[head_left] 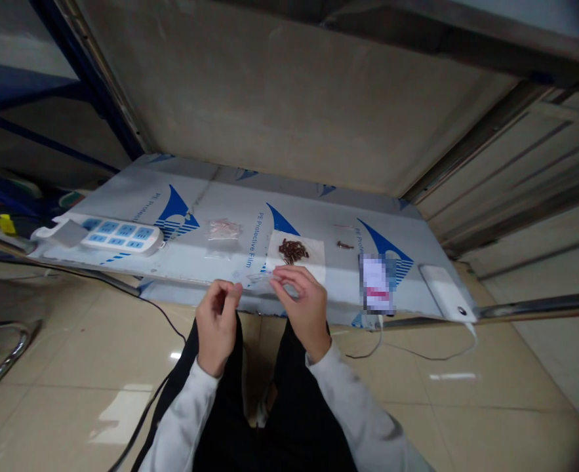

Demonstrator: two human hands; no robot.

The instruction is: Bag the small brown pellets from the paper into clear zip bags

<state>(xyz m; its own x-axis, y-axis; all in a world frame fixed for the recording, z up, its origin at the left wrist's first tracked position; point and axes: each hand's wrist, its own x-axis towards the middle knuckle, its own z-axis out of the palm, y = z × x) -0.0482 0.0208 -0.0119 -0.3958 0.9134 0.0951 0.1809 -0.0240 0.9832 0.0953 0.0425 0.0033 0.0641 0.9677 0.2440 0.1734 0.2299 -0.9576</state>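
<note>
My right hand (305,307) pinches what looks like a small clear plastic bag (259,279) between thumb and fingertips, just over the table's near edge. Beside it on the left, my left hand (217,326) is closed, thumb pressed to the curled fingers; anything held there is too small to make out. Just beyond my right hand lies a white paper sheet (315,261) bearing a pile of small dark brown pieces (293,251). Farther left on the table is a clear bag of thin pinkish sticks (223,229). Right of the sheet rest a few brown pieces (344,245).
The table (210,190) wears printed protective film. A white and blue power strip (122,237) lies at its left end. Toward the right are a phone (376,285) with its screen blurred out and a white box-shaped device (447,293), both with cables. A chrome chair part (8,367) stands left.
</note>
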